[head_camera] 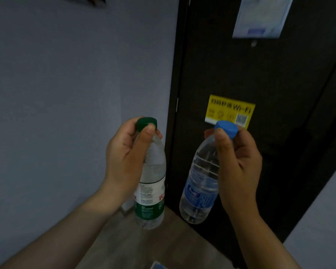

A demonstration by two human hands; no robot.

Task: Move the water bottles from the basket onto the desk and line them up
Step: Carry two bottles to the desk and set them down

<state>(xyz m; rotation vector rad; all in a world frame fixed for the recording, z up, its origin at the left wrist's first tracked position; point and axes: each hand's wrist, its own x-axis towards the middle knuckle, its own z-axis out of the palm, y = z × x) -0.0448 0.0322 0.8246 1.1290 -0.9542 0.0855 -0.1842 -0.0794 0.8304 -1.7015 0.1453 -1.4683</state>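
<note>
In the left half of the frame, in front of the pale wall [56, 94], my left hand [124, 158] has its grip closed around the neck of the green-capped bottle [152, 171]. My thumb lies against the lower edge of the green cap [146, 123]. This bottle hangs nearly upright in the air above the floor [136, 239].

Right of centre, my right hand [239, 162] pinches the blue cap [226, 130] of the blue-labelled bottle [200, 183] between thumb and curled fingers, and its base swings toward the lower left. The two bottles are near each other but apart. Behind them is a dark door [279, 94] with a yellow Wi-Fi sticker [230, 111].
</note>
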